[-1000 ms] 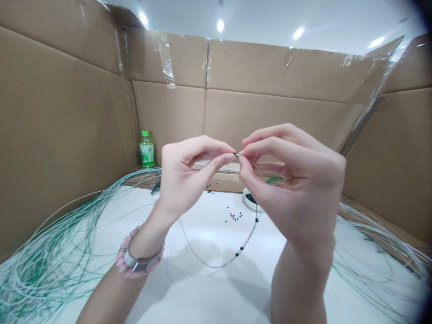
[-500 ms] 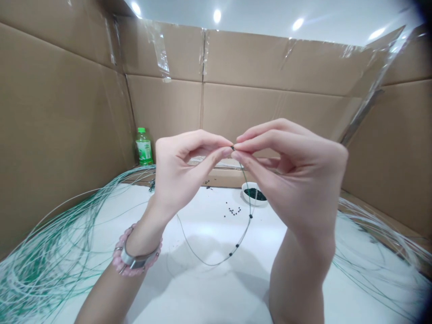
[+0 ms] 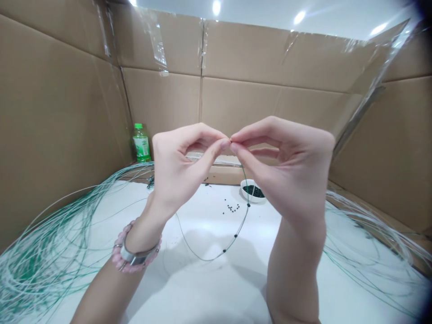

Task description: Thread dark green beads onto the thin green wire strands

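Thumb and forefinger of my left hand (image 3: 185,168) are pinched together, tips almost meeting those of my right hand (image 3: 288,168), also in a pinch. Between the fingertips runs a thin strand, with any bead there mostly covered. The green and clear strand (image 3: 205,260) hangs in a loop below my hands and passes out of sight behind the left one. Spaced along it are a black bead (image 3: 249,205) and two lower ones. Behind my right hand stands a white bowl (image 3: 250,199) full of black beads (image 3: 253,191). Several loose beads (image 3: 232,208) lie left of it.
Piles of green and clear strands (image 3: 43,256) cover the left of the white table (image 3: 202,297); more strands (image 3: 367,270) lie at right. A green-capped bottle (image 3: 141,144) stands in the back left corner. Cardboard walls (image 3: 249,67) enclose the table.
Both hands have shifted slightly up and left in view, still pinching. The two lower beads on the hanging strand are farther apart. The dark speck between the fingertips is now more covered.
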The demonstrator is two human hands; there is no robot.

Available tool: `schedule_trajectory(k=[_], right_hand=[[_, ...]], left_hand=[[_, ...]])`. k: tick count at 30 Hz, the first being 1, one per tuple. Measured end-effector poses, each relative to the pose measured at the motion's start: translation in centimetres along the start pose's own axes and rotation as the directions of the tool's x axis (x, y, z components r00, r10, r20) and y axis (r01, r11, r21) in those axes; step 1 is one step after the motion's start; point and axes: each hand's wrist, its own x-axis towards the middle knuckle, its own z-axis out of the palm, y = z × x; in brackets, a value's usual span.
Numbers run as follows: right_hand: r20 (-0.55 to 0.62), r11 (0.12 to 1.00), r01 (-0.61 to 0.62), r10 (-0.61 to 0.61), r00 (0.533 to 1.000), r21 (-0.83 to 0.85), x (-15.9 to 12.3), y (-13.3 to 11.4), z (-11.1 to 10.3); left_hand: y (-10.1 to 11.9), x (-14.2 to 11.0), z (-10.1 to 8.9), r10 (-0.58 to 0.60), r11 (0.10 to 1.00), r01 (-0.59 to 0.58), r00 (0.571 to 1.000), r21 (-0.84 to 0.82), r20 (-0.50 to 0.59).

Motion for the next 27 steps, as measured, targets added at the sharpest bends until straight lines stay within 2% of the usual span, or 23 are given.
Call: schedule_trajectory(k=[5,14,22,25,27], right_hand=[[0.028,0.997,-0.075,0.075,0.997,-0.002,0.0,0.1,-0.2],[0.103,0.989,-0.138,0.143,0.984,-0.059,0.1,0.7,-0.1],[0.141,0.985,-0.168,0.173,0.975,-0.047,0.3,1.2,-0.5],[0.248,0.97,-0.216,0.238,0.939,-0.114,0.4,1.7,-1.3],[0.422,0.949,-0.242,0.308,0.853,-0.204,0.3,2.3,-2.3]], left_hand=[[0.1,0.0,0.2,-0.056,0.998,0.055,0.998,0.03,0.034],[0.1,-0.2,0.3,-0.014,0.985,0.001,0.997,0.175,0.073],[-0.1,-0.1,0.3,-0.017,0.979,-0.008,0.993,0.203,0.12],[-0.4,0.1,0.1,-0.007,0.973,-0.018,0.994,0.228,0.109],[-0.6,0.2,0.0,-0.005,0.97,-0.019,0.995,0.241,0.096]])
